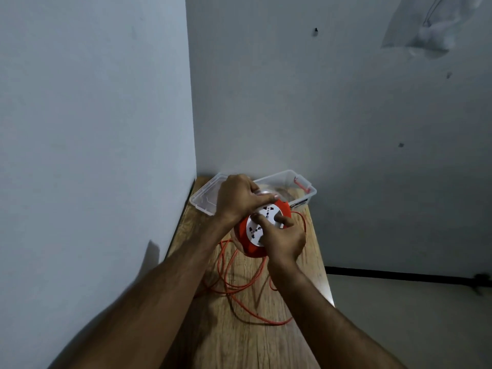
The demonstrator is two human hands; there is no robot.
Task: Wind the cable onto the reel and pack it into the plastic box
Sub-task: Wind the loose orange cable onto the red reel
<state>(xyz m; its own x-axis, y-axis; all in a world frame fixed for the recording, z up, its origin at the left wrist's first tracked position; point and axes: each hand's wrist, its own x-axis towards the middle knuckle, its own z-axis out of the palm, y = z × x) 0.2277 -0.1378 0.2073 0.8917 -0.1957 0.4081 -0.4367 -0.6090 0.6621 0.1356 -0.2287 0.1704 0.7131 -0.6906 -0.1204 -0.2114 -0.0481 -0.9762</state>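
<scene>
Reel (255, 230) gripped in both hands' fingers, left (237, 198) and right (285, 238), no legible label

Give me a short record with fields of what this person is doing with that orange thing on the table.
setting: wooden table in a room corner
main object: orange cable reel with a white socket face
left hand: grips the reel's far edge from above
right hand: holds the near right side, fingers on the socket face
cable: orange, much of it lying in loose loops on the table
plastic box: clear, open, behind the reel
task state: winding unfinished, reel not in the box
</scene>
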